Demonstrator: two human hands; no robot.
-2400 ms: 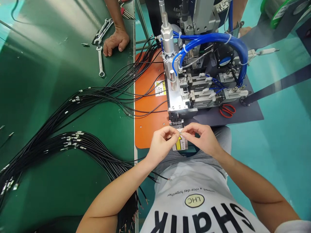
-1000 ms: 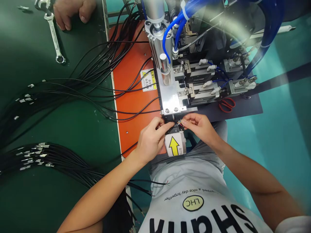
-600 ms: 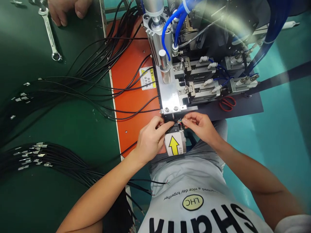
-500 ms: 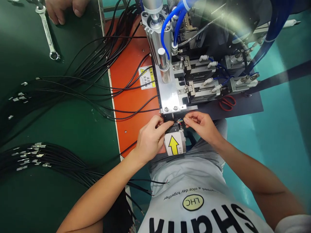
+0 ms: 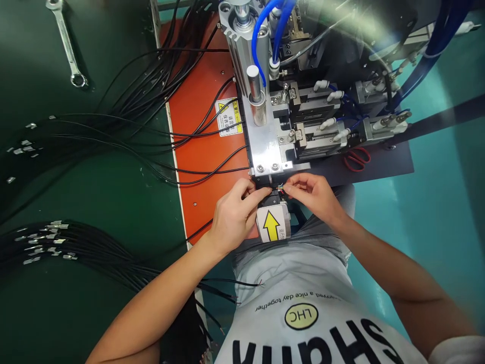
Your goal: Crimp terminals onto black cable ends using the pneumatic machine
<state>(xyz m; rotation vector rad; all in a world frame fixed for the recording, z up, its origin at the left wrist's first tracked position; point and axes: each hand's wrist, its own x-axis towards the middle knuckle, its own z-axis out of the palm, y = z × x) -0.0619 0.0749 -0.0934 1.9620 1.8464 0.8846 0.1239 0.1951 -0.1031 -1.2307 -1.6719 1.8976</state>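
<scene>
My left hand [image 5: 237, 212] rests at the front of the machine, its fingers closed at the black block and its index finger pointing at the wire ends. What lies in its grip is mostly hidden. My right hand [image 5: 312, 194] pinches the thin coloured wires [image 5: 281, 187] from the right with thumb and forefinger. These wires stick out between both hands, just below the metal plate [image 5: 265, 151]. Below them sits a white cover with a yellow arrow [image 5: 272, 226]. Black cables [image 5: 204, 177] run from the left across the orange panel toward the machine.
Bundles of black cables with bright metal ends [image 5: 56, 240] lie on the green table [image 5: 94, 202]. A wrench [image 5: 68, 45] lies at the upper left. Red-handled scissors [image 5: 356, 159] are right of the machine. Blue air tubes [image 5: 259, 45] rise above the cylinder [image 5: 246, 55].
My right fingers have moved slightly left, closer to my left fingertip. Another person's hand near the wrench is gone from view. The view has shifted a little.
</scene>
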